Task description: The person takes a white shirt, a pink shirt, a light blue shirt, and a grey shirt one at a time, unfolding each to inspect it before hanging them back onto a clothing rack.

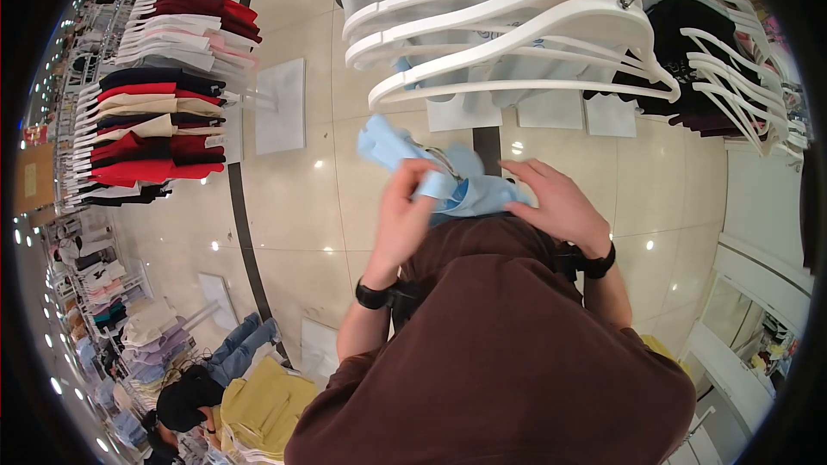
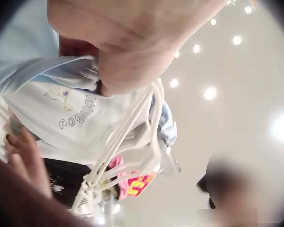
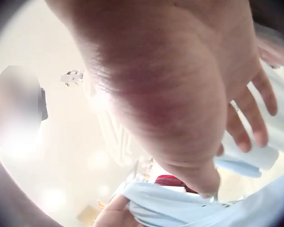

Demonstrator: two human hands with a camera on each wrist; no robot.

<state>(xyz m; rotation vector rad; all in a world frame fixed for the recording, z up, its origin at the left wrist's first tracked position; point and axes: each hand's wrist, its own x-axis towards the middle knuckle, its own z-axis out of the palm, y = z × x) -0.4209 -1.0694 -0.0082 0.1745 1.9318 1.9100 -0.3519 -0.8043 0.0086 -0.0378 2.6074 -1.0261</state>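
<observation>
A light blue garment (image 1: pixel 482 195) is bunched against the front of the person's dark brown shirt in the head view. The left hand (image 1: pixel 407 211) grips its left part, fingers curled round the cloth. At its right edge is the right hand (image 1: pixel 560 207), fingers extended and spread, the thumb near the cloth. In the left wrist view the left hand (image 2: pixel 128 42) holds a blue fold, with printed pale cloth (image 2: pixel 75 111) beyond. The right wrist view has the right hand's fingers (image 3: pixel 248 118) apart, above the blue fabric (image 3: pixel 180 208).
White hangers (image 1: pixel 517 47) with pale garments hang just ahead of the hands. More hangers (image 1: pixel 741 86) with dark clothes are at the right. Racks of red, white and navy clothes (image 1: pixel 164 103) line the left. Another person (image 1: pixel 189 396) is at lower left, near yellow garments (image 1: pixel 267 405).
</observation>
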